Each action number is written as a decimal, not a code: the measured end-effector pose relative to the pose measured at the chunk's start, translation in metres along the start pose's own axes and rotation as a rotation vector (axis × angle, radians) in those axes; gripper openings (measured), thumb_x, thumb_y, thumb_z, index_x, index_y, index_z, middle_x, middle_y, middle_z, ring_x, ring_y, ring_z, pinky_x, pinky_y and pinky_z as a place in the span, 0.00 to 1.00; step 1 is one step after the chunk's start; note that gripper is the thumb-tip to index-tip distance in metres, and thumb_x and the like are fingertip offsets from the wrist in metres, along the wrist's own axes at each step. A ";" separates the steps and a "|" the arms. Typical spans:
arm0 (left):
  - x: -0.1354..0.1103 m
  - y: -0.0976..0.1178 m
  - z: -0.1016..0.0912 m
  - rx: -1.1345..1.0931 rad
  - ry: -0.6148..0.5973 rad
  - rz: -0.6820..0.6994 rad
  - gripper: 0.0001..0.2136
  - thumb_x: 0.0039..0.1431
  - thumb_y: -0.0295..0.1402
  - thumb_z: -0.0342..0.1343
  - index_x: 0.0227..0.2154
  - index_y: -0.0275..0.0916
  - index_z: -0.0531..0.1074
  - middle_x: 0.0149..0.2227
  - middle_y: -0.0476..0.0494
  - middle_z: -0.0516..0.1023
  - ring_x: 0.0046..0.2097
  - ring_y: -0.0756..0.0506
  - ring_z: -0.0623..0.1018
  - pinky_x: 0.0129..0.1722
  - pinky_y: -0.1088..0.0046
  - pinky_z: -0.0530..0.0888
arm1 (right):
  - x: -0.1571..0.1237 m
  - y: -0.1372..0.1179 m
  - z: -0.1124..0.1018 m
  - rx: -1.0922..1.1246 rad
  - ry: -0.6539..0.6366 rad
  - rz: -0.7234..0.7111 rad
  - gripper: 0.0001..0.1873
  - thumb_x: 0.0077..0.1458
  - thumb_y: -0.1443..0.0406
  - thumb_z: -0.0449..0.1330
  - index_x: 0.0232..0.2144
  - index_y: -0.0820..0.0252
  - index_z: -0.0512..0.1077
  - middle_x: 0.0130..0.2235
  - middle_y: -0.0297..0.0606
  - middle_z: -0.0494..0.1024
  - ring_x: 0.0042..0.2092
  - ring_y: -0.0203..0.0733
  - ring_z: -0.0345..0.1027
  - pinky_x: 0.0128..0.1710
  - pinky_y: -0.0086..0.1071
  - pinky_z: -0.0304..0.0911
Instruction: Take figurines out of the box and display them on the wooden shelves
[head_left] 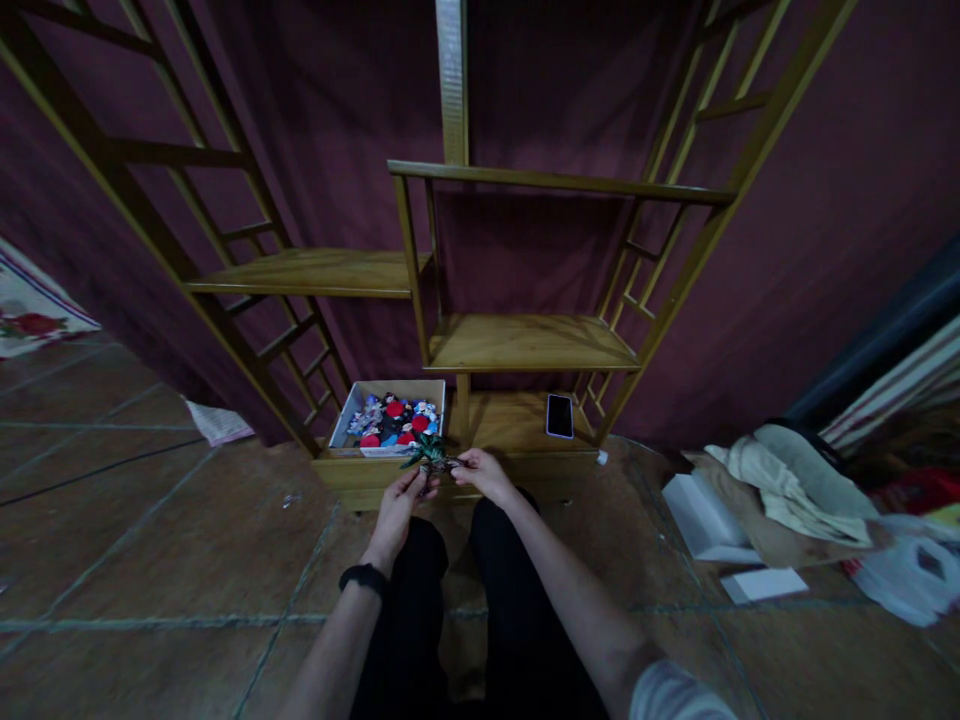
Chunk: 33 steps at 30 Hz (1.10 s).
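Head view: both hands meet over one small dark toy with a green, spiky part, held up between the knees and the shelf unit. The left hand pinches it from the lower left, thumb and fingers closed on its underside; the right hand grips its right end the same way. The toy is too small and dark for its shape to be sure, but its long axis seems to run from the green part at upper left down to the right fingertips, so the green end points at the box.

That box sits on the bottom board, full of figurines. The toy is by its front right corner, the green part overlapping the rim from this angle; whether they touch cannot be told. The left fingers are below the box's front wall, the right ones off its corner, on the side toward the phone.
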<state>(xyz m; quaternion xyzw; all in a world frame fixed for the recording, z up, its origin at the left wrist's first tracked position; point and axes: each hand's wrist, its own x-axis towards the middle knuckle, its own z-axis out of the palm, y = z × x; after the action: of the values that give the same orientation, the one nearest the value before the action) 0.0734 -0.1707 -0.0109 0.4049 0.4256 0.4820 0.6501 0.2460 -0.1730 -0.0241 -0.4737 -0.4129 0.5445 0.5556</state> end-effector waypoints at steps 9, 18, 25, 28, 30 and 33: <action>0.001 -0.001 -0.001 0.008 0.017 -0.035 0.17 0.48 0.31 0.60 0.42 0.33 0.70 0.38 0.39 0.77 0.36 0.47 0.78 0.36 0.71 0.74 | -0.002 -0.002 0.001 -0.031 -0.015 -0.040 0.17 0.34 0.63 0.67 0.28 0.61 0.67 0.27 0.31 0.73 0.27 0.34 0.69 0.28 0.30 0.67; 0.001 0.002 0.000 0.055 0.001 -0.069 0.14 0.44 0.31 0.62 0.37 0.33 0.73 0.35 0.42 0.78 0.32 0.50 0.77 0.31 0.76 0.73 | -0.004 -0.004 0.003 -0.089 -0.011 -0.100 0.14 0.37 0.62 0.65 0.29 0.61 0.68 0.28 0.32 0.74 0.28 0.35 0.69 0.27 0.29 0.66; 0.001 0.005 0.002 0.065 -0.007 -0.144 0.08 0.46 0.29 0.60 0.30 0.30 0.73 0.28 0.39 0.78 0.30 0.48 0.77 0.29 0.75 0.73 | -0.008 -0.007 0.003 -0.389 0.094 -0.205 0.11 0.42 0.61 0.63 0.29 0.59 0.71 0.29 0.32 0.75 0.31 0.36 0.69 0.32 0.30 0.65; 0.001 0.006 0.003 0.064 -0.005 -0.163 0.08 0.46 0.28 0.60 0.30 0.30 0.73 0.28 0.38 0.78 0.30 0.47 0.77 0.30 0.73 0.74 | -0.008 -0.007 0.003 -0.452 0.119 -0.232 0.11 0.43 0.60 0.62 0.30 0.58 0.71 0.30 0.32 0.76 0.31 0.36 0.69 0.34 0.30 0.64; 0.001 0.006 0.002 0.065 -0.002 -0.165 0.08 0.46 0.29 0.60 0.30 0.30 0.73 0.28 0.38 0.78 0.30 0.47 0.77 0.30 0.73 0.74 | -0.008 -0.006 0.002 -0.483 0.121 -0.243 0.11 0.43 0.60 0.62 0.31 0.58 0.71 0.31 0.32 0.76 0.31 0.36 0.69 0.34 0.30 0.64; 0.000 0.004 0.002 0.065 -0.007 -0.128 0.11 0.45 0.31 0.61 0.32 0.31 0.73 0.28 0.39 0.78 0.30 0.48 0.77 0.29 0.73 0.74 | -0.009 -0.006 0.002 -0.542 0.115 -0.264 0.10 0.44 0.60 0.61 0.32 0.57 0.71 0.31 0.32 0.76 0.31 0.36 0.69 0.33 0.29 0.63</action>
<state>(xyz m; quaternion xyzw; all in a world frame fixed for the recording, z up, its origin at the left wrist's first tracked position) 0.0742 -0.1701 -0.0062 0.3995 0.4635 0.4240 0.6677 0.2449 -0.1817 -0.0177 -0.5768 -0.5689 0.3102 0.4974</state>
